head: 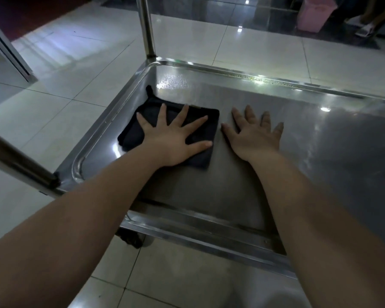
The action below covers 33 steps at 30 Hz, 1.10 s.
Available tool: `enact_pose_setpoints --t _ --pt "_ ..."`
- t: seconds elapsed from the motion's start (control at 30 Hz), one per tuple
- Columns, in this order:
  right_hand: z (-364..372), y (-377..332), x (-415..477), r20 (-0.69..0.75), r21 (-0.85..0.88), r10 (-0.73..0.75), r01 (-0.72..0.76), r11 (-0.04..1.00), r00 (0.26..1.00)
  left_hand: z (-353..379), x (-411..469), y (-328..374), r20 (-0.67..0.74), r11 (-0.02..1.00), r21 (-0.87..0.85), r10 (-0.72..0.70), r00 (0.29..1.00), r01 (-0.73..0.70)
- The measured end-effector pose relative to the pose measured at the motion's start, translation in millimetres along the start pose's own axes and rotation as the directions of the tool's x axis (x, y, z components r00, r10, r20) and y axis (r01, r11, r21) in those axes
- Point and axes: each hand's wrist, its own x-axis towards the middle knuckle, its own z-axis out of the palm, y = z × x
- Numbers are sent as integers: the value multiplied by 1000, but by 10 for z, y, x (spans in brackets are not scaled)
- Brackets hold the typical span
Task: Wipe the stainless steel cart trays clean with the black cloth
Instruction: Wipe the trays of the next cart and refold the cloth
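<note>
A folded black cloth (133, 132) lies flat in the left part of the stainless steel cart tray (309, 152). My left hand (171, 136) presses down on the cloth with its fingers spread straight. Just to the right of the cloth, my right hand (256, 134) rests flat on the bare steel, fingers spread, not touching the cloth. A small tab of the cloth sticks out toward the tray's far left corner.
Upright steel posts of the cart rise at the far left corner (146, 27) and at the near left (16, 163). A caster wheel (132, 238) shows under the tray. Pale tiled floor (53, 103) surrounds the cart. A pink bin (313, 15) and a person's feet are far right.
</note>
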Motion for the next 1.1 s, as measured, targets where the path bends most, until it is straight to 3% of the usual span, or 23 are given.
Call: enact_pose_setpoints --t 0.17,0.33,0.47,0.7,1.1 --pt "26 12 15 -6 5 -2 2 1000 1000 -128 706 123 -30 998 -19 -63 998 62" --pt "47 13 69 -25 13 22 -21 1000 999 -233 1113 199 -5 999 -19 -38 999 38" --pt "20 23 69 -25 41 20 -18 999 999 -206 924 140 13 1000 12 15 1000 -16" --pt "25 27 23 -19 21 2 -1 1000 1000 11 -198 -193 58 993 24 115 992 -117" --pt "40 2 35 -16 3 -20 20 1000 1000 -230 913 -303 -28 999 43 -18 999 19"
